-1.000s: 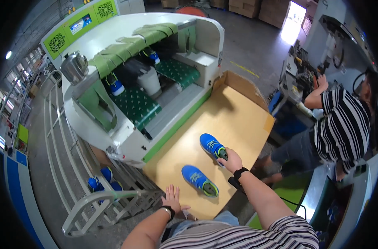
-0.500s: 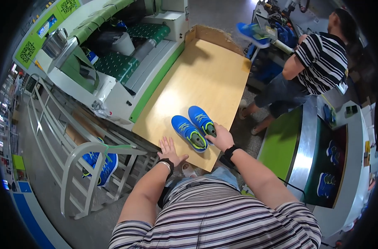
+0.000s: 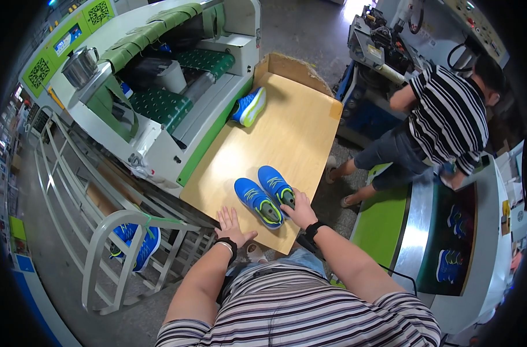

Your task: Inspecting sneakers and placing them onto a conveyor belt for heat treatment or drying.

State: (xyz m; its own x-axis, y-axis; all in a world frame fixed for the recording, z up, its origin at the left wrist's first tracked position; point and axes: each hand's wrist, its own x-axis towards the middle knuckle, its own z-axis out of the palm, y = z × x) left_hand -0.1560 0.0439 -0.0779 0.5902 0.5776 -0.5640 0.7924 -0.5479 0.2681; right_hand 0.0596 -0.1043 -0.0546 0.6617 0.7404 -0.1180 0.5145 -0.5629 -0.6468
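Observation:
Two blue sneakers with yellow-green collars stand side by side near the front of the wooden board [image 3: 234, 153], toes pointing away from me. Dark green lasts fill both. My right hand [image 3: 300, 211] grips the heel of the right sneaker [image 3: 273, 180], its thumb by the collar. Just left of the other sneaker [image 3: 251, 195], my left hand [image 3: 231, 226] lies flat on the board's near edge with fingers spread, holding nothing. Farther off, a third blue sneaker [image 3: 251, 107] lies tipped on its side against the machine, its pale sole showing.
A machine [image 3: 208, 107] with a green conveyor borders the board's left side; a metal cup [image 3: 80, 66] sits on it. Below stands a grey rack [image 3: 93, 248] holding blue sneakers. At right, a co-worker [image 3: 448, 115] in stripes bends over another conveyor [image 3: 417, 231] carrying sneakers.
A third sneaker now lies at the board's far left; earlier a blurred one was in the air beside the co-worker. The co-worker has turned and reaches toward the right conveyor. My hands keep their places.

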